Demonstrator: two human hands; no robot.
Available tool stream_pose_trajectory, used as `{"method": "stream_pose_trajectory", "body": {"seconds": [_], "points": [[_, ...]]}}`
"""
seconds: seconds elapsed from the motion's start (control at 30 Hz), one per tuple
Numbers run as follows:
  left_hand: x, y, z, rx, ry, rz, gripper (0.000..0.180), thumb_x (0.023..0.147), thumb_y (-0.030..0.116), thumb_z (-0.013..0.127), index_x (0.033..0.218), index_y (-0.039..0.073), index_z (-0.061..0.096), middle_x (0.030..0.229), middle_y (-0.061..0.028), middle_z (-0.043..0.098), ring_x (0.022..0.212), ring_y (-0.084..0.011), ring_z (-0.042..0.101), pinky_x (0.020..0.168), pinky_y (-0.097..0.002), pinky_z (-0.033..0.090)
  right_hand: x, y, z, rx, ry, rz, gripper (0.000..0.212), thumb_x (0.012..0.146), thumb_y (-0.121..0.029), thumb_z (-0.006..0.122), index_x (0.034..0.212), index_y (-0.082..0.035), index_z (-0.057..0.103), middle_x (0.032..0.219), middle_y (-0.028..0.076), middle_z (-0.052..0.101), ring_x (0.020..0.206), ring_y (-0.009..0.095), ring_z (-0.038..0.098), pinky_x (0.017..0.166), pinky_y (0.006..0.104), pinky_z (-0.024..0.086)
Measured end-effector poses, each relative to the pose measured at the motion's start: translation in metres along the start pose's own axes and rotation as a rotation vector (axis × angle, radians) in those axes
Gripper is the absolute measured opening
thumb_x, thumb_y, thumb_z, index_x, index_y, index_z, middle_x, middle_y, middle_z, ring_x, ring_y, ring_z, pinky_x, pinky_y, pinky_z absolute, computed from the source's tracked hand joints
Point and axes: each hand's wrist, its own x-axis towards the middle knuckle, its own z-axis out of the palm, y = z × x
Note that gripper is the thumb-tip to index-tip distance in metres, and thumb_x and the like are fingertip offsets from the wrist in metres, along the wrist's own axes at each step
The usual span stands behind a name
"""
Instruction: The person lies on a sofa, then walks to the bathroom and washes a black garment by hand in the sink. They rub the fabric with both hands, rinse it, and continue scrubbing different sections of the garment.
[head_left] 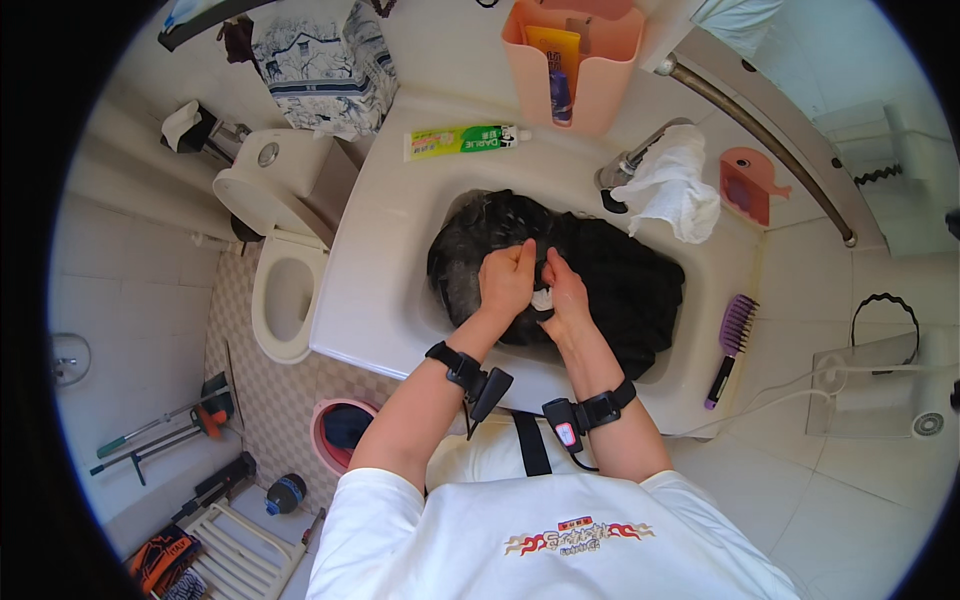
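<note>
A wet black garment [625,285] lies bunched in the white washbasin [430,345], with suds and water showing on its left part. Over its middle, my left hand [507,282] is closed with the thumb up, gripping a fold of the black cloth. Close beside it, my right hand [567,295] is also closed on the same cloth, thumb pointing forward. Between the two hands shows a small white patch [541,299]; whether it is a label or foam I cannot tell. Dark bands with small devices sit on both wrists.
Behind the basin stand a faucet [625,170] with a white cloth [675,190] draped over it, a toothpaste tube [465,140] and a pink holder [570,80]. A purple hairbrush [735,345] lies at right. Left are a toilet [287,300] and a pink bucket [320,435].
</note>
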Motion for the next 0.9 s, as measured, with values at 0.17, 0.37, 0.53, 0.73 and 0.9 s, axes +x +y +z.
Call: {"method": "stream_pose_trajectory", "body": {"seconds": [0.17,0.37,0.53,0.73,0.9], "points": [[-0.052,0.029,0.034,-0.027,-0.07,0.715,0.017,0.07,0.01,0.062,0.059,0.001,0.052,0.059,-0.0136,0.051,0.061,-0.029,0.055,0.057,-0.0384,0.043,0.015,-0.006,-0.027,0.074,0.0,-0.014,0.045,0.097,-0.044,0.053,0.063,-0.016,0.044,0.06,-0.002,0.041,0.057,0.013,0.043,0.054,0.03,0.037],[0.005,-0.059,0.003,-0.565,-0.031,-0.346,0.037,0.094,0.03,0.062,0.064,0.008,0.059,0.066,0.0023,0.059,0.059,-0.0078,0.052,0.054,-0.0272,0.039,-0.029,-0.014,0.016,0.093,-0.156,-0.102,0.053,0.097,-0.052,0.049,0.061,-0.015,0.035,0.058,-0.002,0.03,0.058,0.014,0.037,0.057,0.029,0.039],[-0.008,0.0,-0.006,-0.961,-0.058,-0.662,0.031,0.093,0.036,0.065,0.079,0.008,0.064,0.075,0.0028,0.06,0.067,-0.0074,0.051,0.062,-0.0237,0.04,-0.005,-0.023,0.006,0.221,-0.054,-0.204,0.045,0.099,-0.047,0.049,0.067,-0.016,0.042,0.068,-0.001,0.039,0.072,0.015,0.045,0.069,0.0287,0.041],[-0.039,0.027,0.007,0.006,0.054,0.602,0.02,0.078,0.007,0.07,0.063,0.004,0.056,0.065,-0.0102,0.049,0.063,-0.0257,0.051,0.059,-0.0326,0.04,0.002,0.003,-0.015,-0.032,-0.321,0.031,0.049,0.094,-0.057,0.052,0.1,-0.009,0.061,0.082,0.002,0.057,0.077,0.013,0.059,0.069,0.0273,0.048],[-0.017,-0.008,0.015,-0.015,0.182,0.578,0.024,0.078,0.004,0.066,0.06,-0.001,0.05,0.06,-0.0122,0.047,0.059,-0.0292,0.046,0.055,-0.0373,0.036,-0.018,0.012,0.015,0.068,-0.002,0.013,0.04,0.097,-0.048,0.052,0.079,-0.013,0.055,0.071,-0.002,0.053,0.066,0.009,0.053,0.059,0.0268,0.045]]}}
